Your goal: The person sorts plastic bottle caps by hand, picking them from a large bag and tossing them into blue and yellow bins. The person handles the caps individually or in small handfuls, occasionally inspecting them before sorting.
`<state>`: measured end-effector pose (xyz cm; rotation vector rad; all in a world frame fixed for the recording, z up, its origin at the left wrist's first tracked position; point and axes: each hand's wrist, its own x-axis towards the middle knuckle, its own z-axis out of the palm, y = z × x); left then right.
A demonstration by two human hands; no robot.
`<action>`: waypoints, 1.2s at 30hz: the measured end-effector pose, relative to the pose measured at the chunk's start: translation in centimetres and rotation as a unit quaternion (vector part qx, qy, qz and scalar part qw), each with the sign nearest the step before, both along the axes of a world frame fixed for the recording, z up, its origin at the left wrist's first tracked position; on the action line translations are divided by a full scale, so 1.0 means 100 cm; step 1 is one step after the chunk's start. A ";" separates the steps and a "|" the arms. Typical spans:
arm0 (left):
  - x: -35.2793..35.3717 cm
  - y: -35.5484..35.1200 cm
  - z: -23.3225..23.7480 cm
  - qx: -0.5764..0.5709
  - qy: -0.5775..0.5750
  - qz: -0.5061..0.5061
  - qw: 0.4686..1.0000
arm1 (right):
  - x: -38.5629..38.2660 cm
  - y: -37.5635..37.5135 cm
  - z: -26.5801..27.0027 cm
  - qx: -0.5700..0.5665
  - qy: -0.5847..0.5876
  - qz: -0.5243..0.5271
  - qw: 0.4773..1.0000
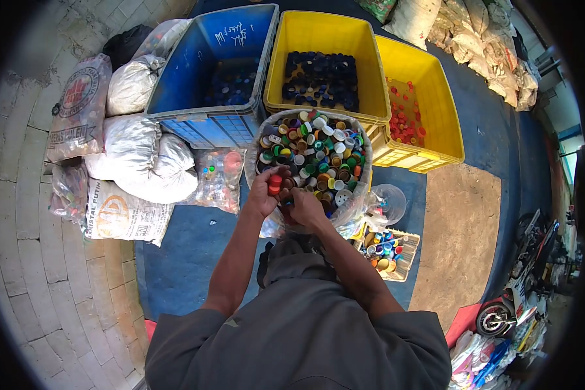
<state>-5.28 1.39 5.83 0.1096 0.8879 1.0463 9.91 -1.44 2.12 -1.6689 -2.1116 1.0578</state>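
- Because the round tub (pixel 368 151) stands close in front of the person (pixel 299 331), its mixed bottle caps (pixel 325 149) lie within easy reach, probably without much stretching.
- The left hand (pixel 265 195) is curled round a few red caps (pixel 275 184) at the near left of the tub; gathering them in the palm likely lets several be carried in one grip.
- The right hand (pixel 305 207) is bent low over the near part of the heap, beside the left; its fingertips are hidden, so I cannot tell whether they grip anything.
- A translucent liner (pixel 359 201) is folded over the tub's rim, presumably so that it does not slip inside.
- Beyond the tub, the blue crate (pixel 198 58), the middle yellow crate (pixel 335 32) and the right yellow crate (pixel 432 78) stand side by side with open tops, which seems to make them easy to drop things into.
- Dark blue caps (pixel 322 78) lie in the middle crate and loose red caps (pixel 406 120) in the right one, apparently kept apart by colour.
- A small basket (pixel 409 252) of assorted caps sits on the floor to the right, perhaps placed there to be handy.
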 end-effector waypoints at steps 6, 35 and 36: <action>-0.001 -0.006 -0.016 0.053 0.200 -0.124 0.970 | 0.047 0.013 0.055 -0.106 0.205 -0.180 0.956; 0.074 0.005 -0.022 0.329 0.611 -0.234 0.681 | 0.146 -0.012 0.044 -0.163 0.724 -0.359 0.566; 0.081 0.009 -0.021 0.350 0.587 -0.218 0.697 | 0.147 -0.011 0.041 -0.153 0.717 -0.356 0.580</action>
